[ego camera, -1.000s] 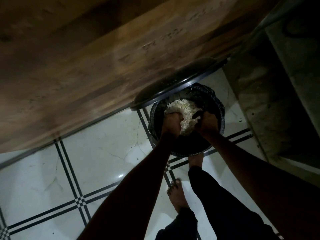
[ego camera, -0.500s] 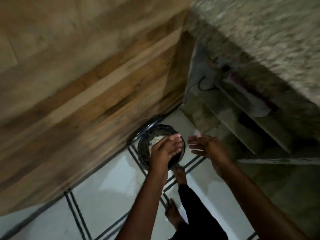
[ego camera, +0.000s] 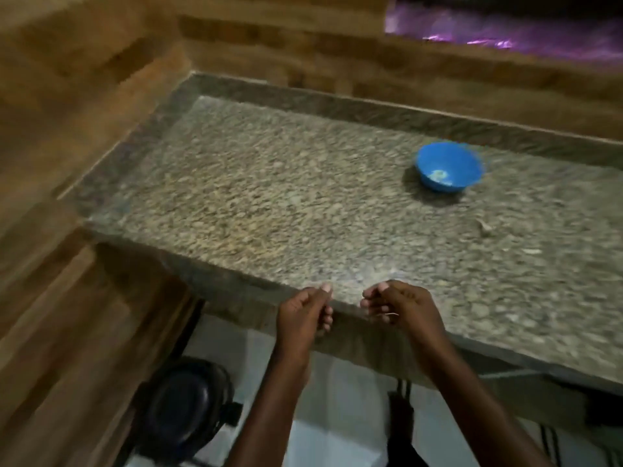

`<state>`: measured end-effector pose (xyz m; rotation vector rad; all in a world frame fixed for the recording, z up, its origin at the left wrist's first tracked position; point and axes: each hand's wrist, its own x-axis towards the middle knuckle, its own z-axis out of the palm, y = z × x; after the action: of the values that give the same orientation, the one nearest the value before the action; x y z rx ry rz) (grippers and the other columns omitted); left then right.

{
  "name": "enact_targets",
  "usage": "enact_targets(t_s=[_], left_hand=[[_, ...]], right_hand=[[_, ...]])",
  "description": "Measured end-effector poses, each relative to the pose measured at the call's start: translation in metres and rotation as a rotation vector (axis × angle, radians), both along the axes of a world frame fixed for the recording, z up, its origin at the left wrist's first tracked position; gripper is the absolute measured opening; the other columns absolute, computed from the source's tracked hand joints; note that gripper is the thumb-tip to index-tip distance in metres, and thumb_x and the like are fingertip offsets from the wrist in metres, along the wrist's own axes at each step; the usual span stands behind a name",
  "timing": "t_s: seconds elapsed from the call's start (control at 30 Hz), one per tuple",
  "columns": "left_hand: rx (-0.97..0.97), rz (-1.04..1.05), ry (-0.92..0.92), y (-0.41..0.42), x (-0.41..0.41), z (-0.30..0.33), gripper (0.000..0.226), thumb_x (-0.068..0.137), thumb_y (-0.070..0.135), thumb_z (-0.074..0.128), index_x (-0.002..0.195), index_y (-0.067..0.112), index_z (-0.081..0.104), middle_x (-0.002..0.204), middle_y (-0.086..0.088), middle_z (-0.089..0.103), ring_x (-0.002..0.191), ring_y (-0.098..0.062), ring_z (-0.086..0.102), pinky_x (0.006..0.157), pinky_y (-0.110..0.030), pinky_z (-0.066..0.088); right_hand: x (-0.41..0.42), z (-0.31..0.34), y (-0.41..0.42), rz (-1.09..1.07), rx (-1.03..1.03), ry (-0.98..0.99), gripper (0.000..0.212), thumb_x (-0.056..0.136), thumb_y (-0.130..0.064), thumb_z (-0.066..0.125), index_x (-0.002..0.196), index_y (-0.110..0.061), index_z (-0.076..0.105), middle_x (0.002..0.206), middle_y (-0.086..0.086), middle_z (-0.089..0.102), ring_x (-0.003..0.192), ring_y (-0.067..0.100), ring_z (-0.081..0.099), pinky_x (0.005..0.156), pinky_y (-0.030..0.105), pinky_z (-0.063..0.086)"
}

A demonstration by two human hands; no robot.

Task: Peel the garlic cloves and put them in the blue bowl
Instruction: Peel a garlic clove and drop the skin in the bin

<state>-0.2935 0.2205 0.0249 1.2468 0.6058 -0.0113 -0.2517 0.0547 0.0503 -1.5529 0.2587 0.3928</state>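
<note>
- A second ago both my hands were down in the black bin on the floor, over a heap of pale skins; now they are up at the front edge of the granite counter (ego camera: pixel 269 203), and the bin (ego camera: pixel 183 404) sits below to my left, blurred and dark.
- My left hand (ego camera: pixel 301 316) hangs just off the counter's edge, fingers loosely curled, holding nothing that I can make out.
- My right hand (ego camera: pixel 399 306) is beside it, a small gap between the two, fingers also loosely curled and nothing in them that I can see.
- The blue bowl (ego camera: pixel 450 166) stands on the counter well beyond my right hand, near the back ledge, with something pale at its bottom; motion blur keeps me from telling what.
- A few pale scraps (ego camera: pixel 483 225) lie on the stone to the right, between bowl and front edge.
- Wood panelling (ego camera: pixel 67 129) runs along the left and behind the counter.
</note>
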Motion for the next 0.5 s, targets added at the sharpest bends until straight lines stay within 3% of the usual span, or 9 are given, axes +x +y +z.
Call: enact_targets(t_s=[0.2,0.37,0.43,0.5], left_hand=[[0.166,-0.282,-0.029,-0.173,0.094,-0.012,0.015,0.089,0.007,0.073,0.076,0.004,0.067,0.062,-0.007,0.061,0.056,-0.016,0.056,0.058,-0.026,0.052],[0.334,-0.389,-0.040,-0.285,0.167,-0.031,0.010,0.087,0.003,0.069,0.080,0.009,0.074,0.061,-0.004,0.067,0.052,-0.019,0.057,0.047,-0.026,0.046],[0.494,-0.431,-0.084,-0.315,0.191,-0.037,0.016,0.088,0.002,0.065,0.084,0.013,0.076,0.070,-0.004,0.073,0.058,-0.020,0.064,0.055,-0.029,0.052],[0.684,-0.489,-0.139,-0.334,0.210,-0.041,0.018,0.089,0.002,0.062,0.093,0.011,0.077,0.086,-0.006,0.075,0.077,-0.020,0.070,0.074,-0.032,0.056]], right_hand=[[0.059,-0.006,-0.179,-0.189,-0.065,0.018,0.028,0.101,-0.009,0.053,0.084,0.004,0.070,0.071,0.015,0.072,0.061,0.024,0.064,0.056,0.026,0.054],[0.117,-0.031,-0.292,-0.314,-0.206,0.053,0.027,0.099,-0.004,0.052,0.082,0.005,0.071,0.066,0.012,0.070,0.050,0.021,0.066,0.044,0.023,0.051],[0.141,-0.043,-0.322,-0.327,-0.389,0.018,0.022,0.096,-0.006,0.058,0.083,0.005,0.072,0.068,0.010,0.071,0.056,0.022,0.069,0.051,0.028,0.054],[0.159,-0.053,-0.342,-0.304,-0.680,-0.055,0.013,0.090,-0.012,0.067,0.079,-0.009,0.073,0.072,0.006,0.072,0.073,0.028,0.071,0.064,0.030,0.050]])
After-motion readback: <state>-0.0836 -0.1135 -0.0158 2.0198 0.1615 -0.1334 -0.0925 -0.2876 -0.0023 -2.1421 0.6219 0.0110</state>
